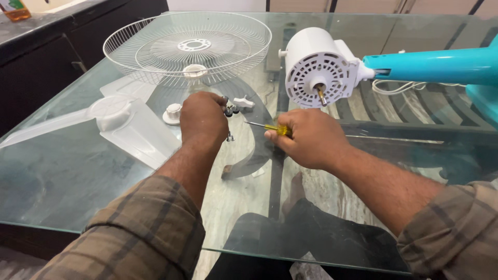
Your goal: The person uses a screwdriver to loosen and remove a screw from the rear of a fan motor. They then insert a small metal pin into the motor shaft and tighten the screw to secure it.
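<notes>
Your left hand (203, 115) is clenched over small dark screws (230, 110) at its fingertips; one more stands just below that grip. Your right hand (310, 137) is grasping the screwdriver (265, 126), tip pointing at your left. On this glass worktop (62, 176) a fumbled screw could roll off, and a slipping tip could jab your fingers.

Bare glass surface (67, 176) lies open near the edge; ahead, a white wire fan guard (188, 47), translucent fan blade (122, 124) and white motor housing (317, 67) block passage.
</notes>
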